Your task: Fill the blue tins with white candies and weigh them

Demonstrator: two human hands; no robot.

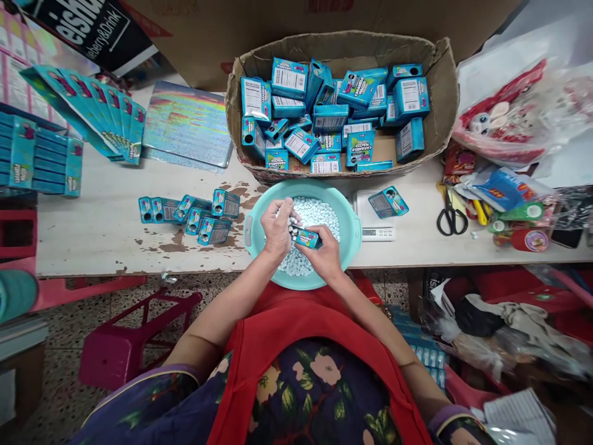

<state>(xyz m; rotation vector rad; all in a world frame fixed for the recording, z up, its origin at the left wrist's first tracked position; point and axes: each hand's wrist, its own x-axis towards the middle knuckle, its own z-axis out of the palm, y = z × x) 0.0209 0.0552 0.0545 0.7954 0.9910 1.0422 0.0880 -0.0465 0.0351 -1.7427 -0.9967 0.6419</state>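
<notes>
A mint-green basin (351, 232) with two side handles stands at the table's front edge, filled with small pale candies (319, 213). Over it, my right hand (328, 254) grips a small blue candy box (307, 238), tilted with one end toward my other hand. My left hand (277, 230) is closed around some of the pale candies, its fingers curled beside the end of the box. A few candies show between the hand and the box. The box's opening is partly hidden by my fingers.
A cut-down cardboard box (236, 148) full of blue candy boxes stands behind the basin. Several more boxes (215, 230) lie to the left. On the right are a scale (377, 233) with a box (389, 202) on it, black scissors (451, 216) and bagged sweets (503, 188).
</notes>
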